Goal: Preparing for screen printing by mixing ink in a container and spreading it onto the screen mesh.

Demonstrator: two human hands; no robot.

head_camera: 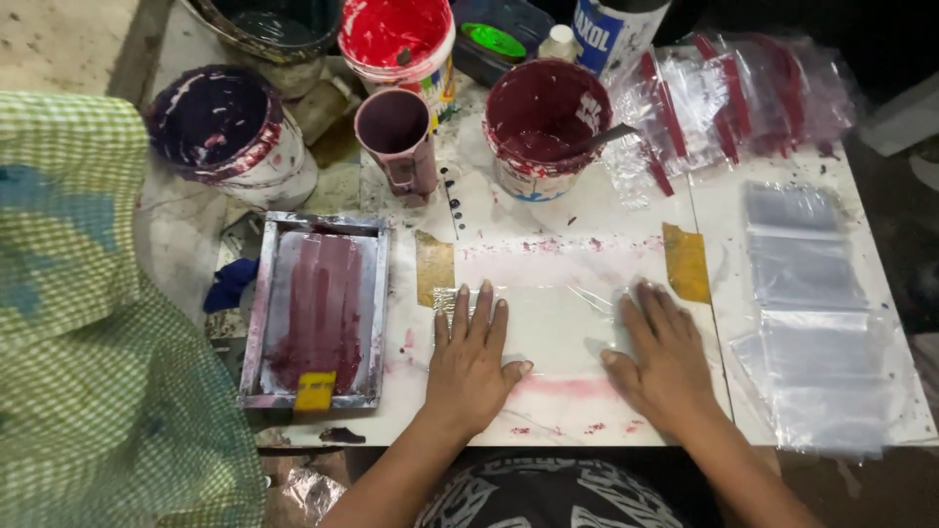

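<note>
1. The left hand (pixel 469 360) is lying open and flat, fingers spread, in the lower middle of the frame, pressing on the left end of a clear plastic bag (pixel 548 328).
2. The right hand (pixel 661 354) is lying open too, palm down, just right of centre, pressing on the bag's right end; neither hand is gripping anything.
3. The clear plastic bag is lying flat between and under both hands, on the white, paint-stained table (pixel 577 220), in the lower centre of the frame.
4. A metal-framed printing screen (pixel 315 311) smeared with maroon ink is sitting just left of the left hand, with a yellow squeegee (pixel 315 391) resting at its lower edge.
5. A maroon paint bucket (pixel 544 125) with a tool handle sticking out is standing in the upper centre, with a small maroon cup (pixel 397 139) to its left.
6. A dark purple bucket (pixel 227 132) is sitting at the upper left, and a red bucket (pixel 399 41) at the top.
7. A row of unprinted clear bags (pixel 807 313) is lying along the right side.
8. A heap of bags with red strips (pixel 729 103) is lying at the upper right.
9. Green checked cloth (pixel 93 323) is filling the left edge.
</note>
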